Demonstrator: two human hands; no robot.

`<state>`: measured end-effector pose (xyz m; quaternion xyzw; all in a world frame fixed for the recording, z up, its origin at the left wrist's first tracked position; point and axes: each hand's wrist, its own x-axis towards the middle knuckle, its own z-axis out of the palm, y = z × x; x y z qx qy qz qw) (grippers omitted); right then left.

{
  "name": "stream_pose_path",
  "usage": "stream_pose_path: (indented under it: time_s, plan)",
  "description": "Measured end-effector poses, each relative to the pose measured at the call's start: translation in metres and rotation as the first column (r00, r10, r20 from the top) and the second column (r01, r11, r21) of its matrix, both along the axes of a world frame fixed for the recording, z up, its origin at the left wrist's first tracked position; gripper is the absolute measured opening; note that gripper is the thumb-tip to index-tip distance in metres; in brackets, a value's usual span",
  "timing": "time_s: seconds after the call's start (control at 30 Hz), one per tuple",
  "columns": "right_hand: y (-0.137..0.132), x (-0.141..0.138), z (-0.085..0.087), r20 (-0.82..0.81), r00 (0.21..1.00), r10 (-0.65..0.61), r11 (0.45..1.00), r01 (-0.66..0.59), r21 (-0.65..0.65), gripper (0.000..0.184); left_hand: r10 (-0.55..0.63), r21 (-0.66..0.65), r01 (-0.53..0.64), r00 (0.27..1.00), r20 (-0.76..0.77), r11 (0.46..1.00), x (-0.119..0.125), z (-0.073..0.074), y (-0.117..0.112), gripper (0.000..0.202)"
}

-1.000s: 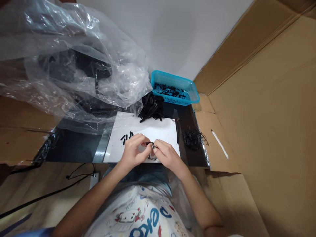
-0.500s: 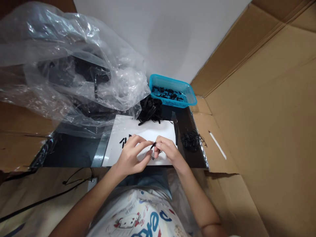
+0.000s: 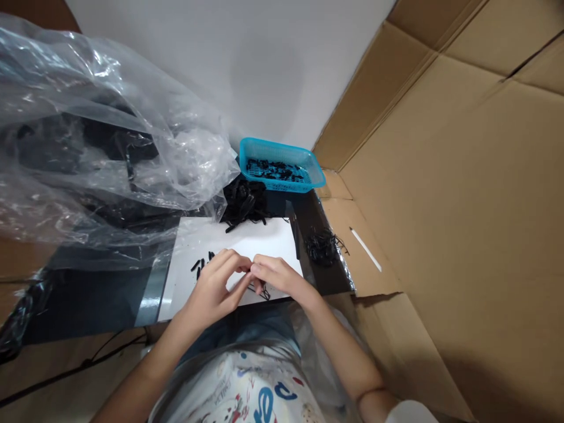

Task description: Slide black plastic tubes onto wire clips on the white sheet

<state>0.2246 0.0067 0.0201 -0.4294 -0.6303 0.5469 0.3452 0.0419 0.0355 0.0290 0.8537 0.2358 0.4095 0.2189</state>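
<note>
My left hand (image 3: 218, 285) and my right hand (image 3: 279, 275) meet fingertip to fingertip above a white sheet (image 3: 259, 235). Both pinch at one small black piece, almost wholly hidden by the fingers; its exact kind does not show. Thin black strands (image 3: 265, 292) lie on the sheet just below my right hand. Left of my left hand are several short black pieces (image 3: 198, 268). A dense heap of black strips (image 3: 244, 202) rests at the sheet's back edge.
Behind the heap stands a blue plastic basket (image 3: 315, 170) with black pieces inside. A tangle of thin black strands (image 3: 323, 247) lies right of the sheet. Clear plastic wrap (image 3: 185, 153) bulges at the left. Cardboard (image 3: 440, 176) walls the right, with a white stick (image 3: 365, 249) beside it.
My fingertips have closed together over the black piece, which showed between them before. The view has shifted, so the surroundings appear further left.
</note>
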Motion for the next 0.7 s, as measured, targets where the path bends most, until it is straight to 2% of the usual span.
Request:
stream_pose_path:
  time_s: [0.2,0.33,0.43,0.57,0.7]
  plan:
    - [0.006,0.001,0.000,-0.085,0.986,0.146,0.989,-0.147,-0.012,0.030,-0.077,-0.104,0.076,0.997,-0.005,0.992,-0.007,0.003,-0.002,0.004]
    - [0.006,-0.001,-0.006,-0.129,0.981,0.143,0.989,-0.147,-0.022,0.023,-0.082,-0.159,0.089,0.995,0.052,0.983,-0.010,0.005,-0.002,0.006]
    - [0.003,-0.005,-0.011,-0.220,0.966,0.135,0.989,-0.143,-0.021,0.026,-0.064,-0.242,0.090,0.992,0.112,0.966,-0.010,0.004,-0.003,0.007]
    - [-0.002,-0.012,-0.011,-0.204,0.978,0.053,0.998,-0.061,-0.035,0.025,0.006,-0.383,0.074,0.979,0.204,0.921,-0.005,0.000,-0.009,0.009]
    - [-0.006,-0.017,-0.003,-0.030,0.998,-0.049,0.998,0.050,0.040,0.019,0.119,-0.415,-0.006,0.962,0.246,0.910,0.001,-0.002,-0.014,0.011]
